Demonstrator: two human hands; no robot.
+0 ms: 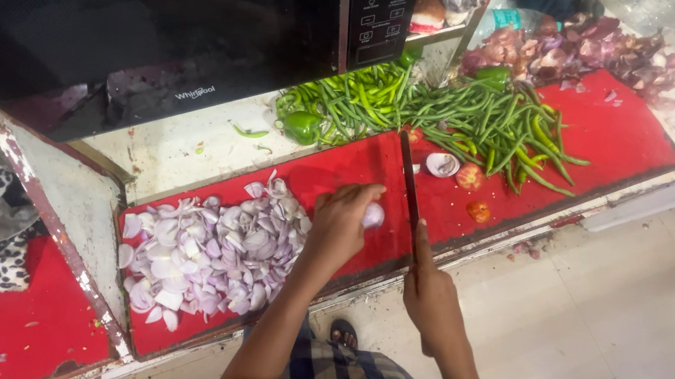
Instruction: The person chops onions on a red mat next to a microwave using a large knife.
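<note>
My left hand (339,223) presses a peeled onion piece (373,215) onto the red cutting surface (340,172), fingers curled over it. My right hand (430,295) grips the handle of a long dark knife (409,182), whose blade points away from me just right of the onion piece, tip near the green chillies. A heap of chopped pale purple onion pieces (206,246) lies to the left of my left hand.
A pile of green chillies and long green beans (453,118) lies at the back. Onion peels (586,48) are heaped at the far right. A cut onion half (442,164) and tomato pieces (469,177) sit near the blade. A black microwave (161,6) stands at the back left.
</note>
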